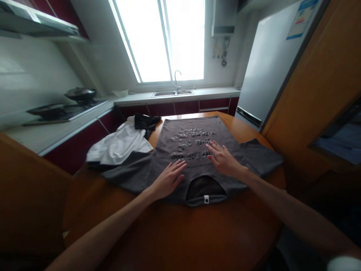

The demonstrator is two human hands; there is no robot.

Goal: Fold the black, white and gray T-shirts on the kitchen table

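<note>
Uneven pressure from the left grip [168, 178] and right grip [224, 159], both spread, could wrinkle the dark-grey, short-sleeved fabric T-shirt [194, 149].

Nothing legible — shiny print [194, 144] on grey T-shirt [194, 167] unreadable; white neck tag [207, 199] toward table's [197, 233] near edge, dark dot; blue-white sticker [302, 19], fridge's [270, 64] upper right corner — too blurred.

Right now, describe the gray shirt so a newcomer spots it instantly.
Find the rounded wooden table before the window. The gray shirt lies spread flat there, under the left hand and right hand. Unlike the heaped white garment beside it, it shows lettering and a white neck label.
</note>
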